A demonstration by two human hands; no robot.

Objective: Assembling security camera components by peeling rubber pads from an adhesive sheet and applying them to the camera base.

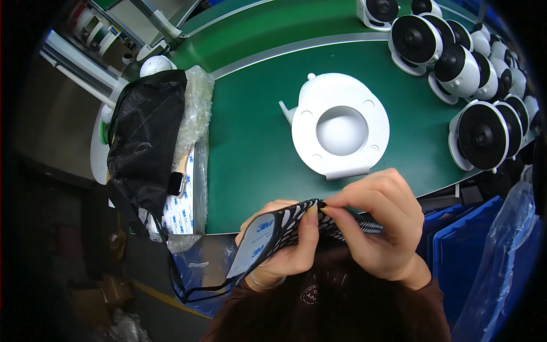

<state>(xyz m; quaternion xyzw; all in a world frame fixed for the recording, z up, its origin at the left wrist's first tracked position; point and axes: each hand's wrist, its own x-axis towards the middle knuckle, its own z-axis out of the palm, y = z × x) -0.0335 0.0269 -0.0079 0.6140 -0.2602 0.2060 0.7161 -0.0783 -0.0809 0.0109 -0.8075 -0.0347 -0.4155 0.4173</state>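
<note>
My left hand [293, 256] grips a sheet of black pads [292, 221] from below, its thumb pressed along the upper side. White slits or spots cover the sheet, and a pale printed backing [255, 242] shows at its left end. My right hand [390, 219] pinches the top edge with thumb and forefinger, close to the left thumb. Whether a single pad is lifting between those fingertips is too small to tell. Just beyond both hands, a white rounded housing [303, 139] lies on the green table, a round recess in its middle and a small arm at its left.
Several white devices with black round fronts [417, 40] crowd the table's right side. At left are a black mesh bag [145, 137], clear plastic wrap [199, 105], printed backing sheets [181, 216] and a watch [176, 184]. Blue plastic panels [464, 239] stand below the right edge.
</note>
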